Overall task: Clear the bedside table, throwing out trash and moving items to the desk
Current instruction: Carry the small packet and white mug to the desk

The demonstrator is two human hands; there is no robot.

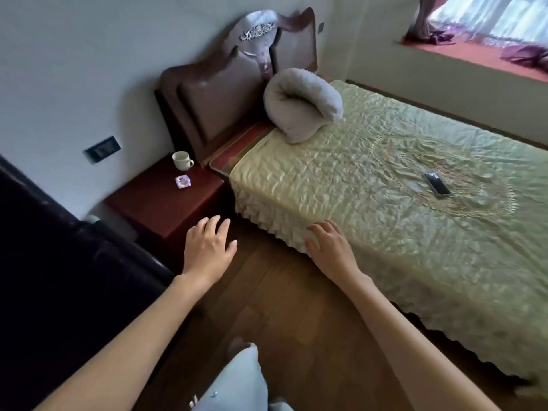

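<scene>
1. Daylight enters through the window (486, 22) at upper right, blown out white.
2. The bedspread (385, 179) is brightly lit; the lower left corner is nearly black.
3. Wide-angle bending curves the edges, and slight blur softens detail.

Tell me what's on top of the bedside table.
On the bedside table stand a white cup near the back corner and a small purple-and-white packet just in front of it, apart. What the cup holds cannot be seen from here.

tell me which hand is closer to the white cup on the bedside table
Left. The left hand hovers off the table's front corner, below the cup. The right hand is further right, by the bed's edge.
</scene>
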